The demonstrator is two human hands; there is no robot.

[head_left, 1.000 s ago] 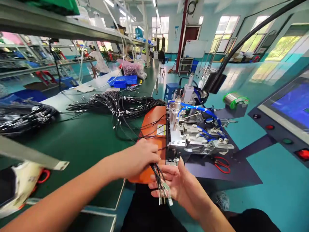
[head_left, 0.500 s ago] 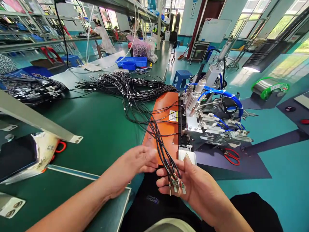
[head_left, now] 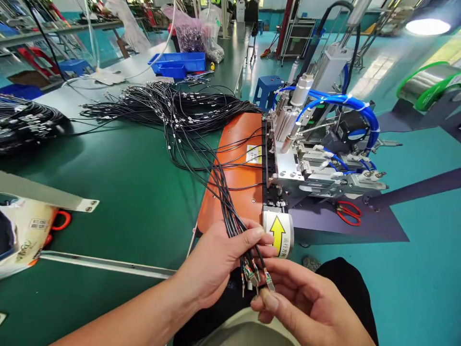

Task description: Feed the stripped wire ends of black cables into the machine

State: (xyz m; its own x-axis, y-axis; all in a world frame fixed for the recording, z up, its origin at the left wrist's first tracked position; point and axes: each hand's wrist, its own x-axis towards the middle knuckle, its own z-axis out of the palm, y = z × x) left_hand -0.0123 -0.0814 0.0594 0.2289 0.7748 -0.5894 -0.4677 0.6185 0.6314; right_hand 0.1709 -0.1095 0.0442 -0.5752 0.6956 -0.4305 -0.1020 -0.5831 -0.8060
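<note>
My left hand is closed round a bundle of black cables, just above their ends. Below its fingers hang several small metal connectors with coloured wires and green boards showing. The thumb and fingertips of my right hand pinch at the tip of one connector, which stands a little apart from the others. From my hands the cables run up over an orange plate to a large pile of black cables on the green table.
Right of the orange plate stands a metal machine with blue air hoses. Red-handled scissors lie beside it, and a solder wire spool is farther right. Blue trays sit at the back. Another person is at the far left.
My left hand has moved right and closed round the cable bundle. My right hand has let go of the bundle and shifted down to one connector's tip. The view has tilted downward.
</note>
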